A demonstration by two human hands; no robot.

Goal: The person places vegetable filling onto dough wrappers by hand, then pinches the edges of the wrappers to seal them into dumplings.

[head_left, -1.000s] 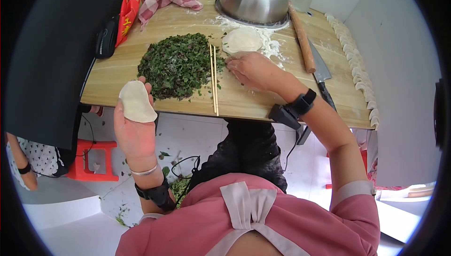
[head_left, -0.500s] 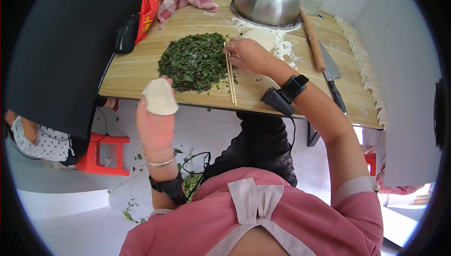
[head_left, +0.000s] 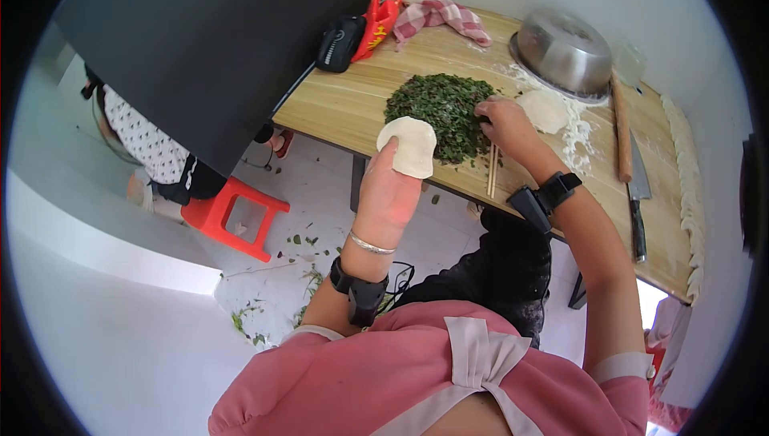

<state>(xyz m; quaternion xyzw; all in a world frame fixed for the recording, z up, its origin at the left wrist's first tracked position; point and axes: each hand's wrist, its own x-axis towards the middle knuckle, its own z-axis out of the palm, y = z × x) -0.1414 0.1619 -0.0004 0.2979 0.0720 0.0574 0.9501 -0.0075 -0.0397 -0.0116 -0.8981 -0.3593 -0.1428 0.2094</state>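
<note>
A round dumpling wrapper [head_left: 414, 148] lies across the fingers of my left hand [head_left: 389, 200], the thumb over its edge. This hand is raised in front of the table, on the near side of a heap of chopped greens [head_left: 439, 108]. My right hand [head_left: 509, 125] is at the right edge of the heap with its fingers curled together. What they pinch, if anything, is hidden. A pair of chopsticks [head_left: 493, 173] extends from below that hand toward the table's front edge; their upper ends are out of sight. Behind my right hand, pale round dough [head_left: 545, 111] rests on scattered flour.
An upturned metal basin [head_left: 567, 52] stands at the back. On the right lie a rolling pin [head_left: 622, 132], a knife [head_left: 638, 188] and a row of shaped dumplings [head_left: 689, 196]. A checked cloth [head_left: 442, 20] and red packet [head_left: 378, 26] sit back left. A red stool [head_left: 232, 213] stands on the floor.
The view has swung left, so the table appears farther right and tilted. My left hand still holds the wrapper, now closer to the greens. My right hand remains by the heap's right edge.
</note>
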